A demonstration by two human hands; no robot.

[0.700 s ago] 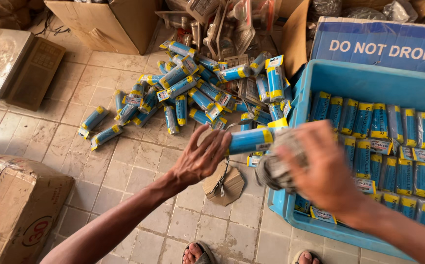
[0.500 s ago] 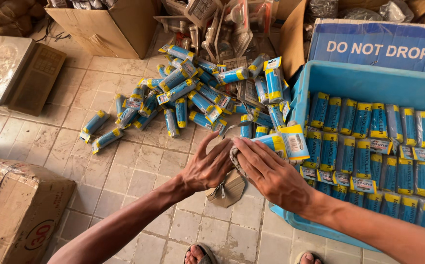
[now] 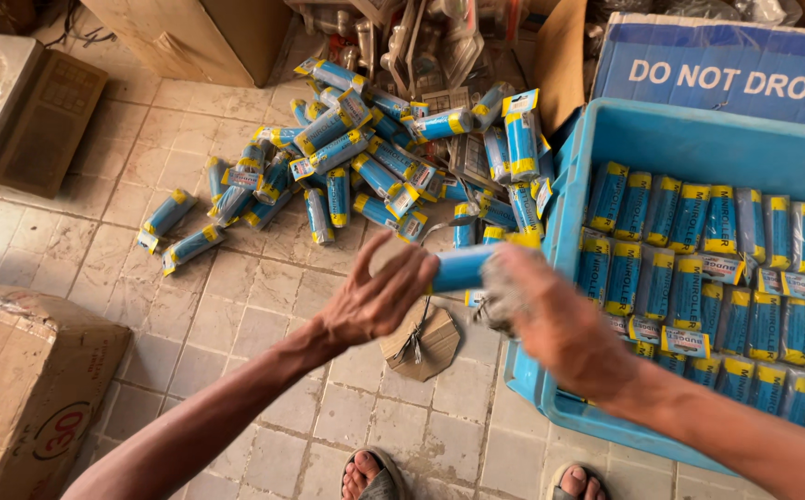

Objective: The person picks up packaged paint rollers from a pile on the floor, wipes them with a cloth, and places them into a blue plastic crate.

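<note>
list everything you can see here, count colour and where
packaged roll: one, blue with yellow end, held between both hands
cloth: one, grey, blurred, in the right hand's grip
loose packaged rolls: a pile, too many to count, blue and yellow, on the tiled floor, top centre
plastic crate: one, light blue, right side
rows of rolls: many, blue and yellow, lined up inside the crate
cardboard piece: one, brown, with string, on the floor under the hands
cardboard box: one, brown, bottom left
open carton: one, brown, top left
weighing scale: one, metal top, far left
feet in sandals: two, bottom edge
left hand: on the roll's left end
right hand: blurred, at its right end
</note>
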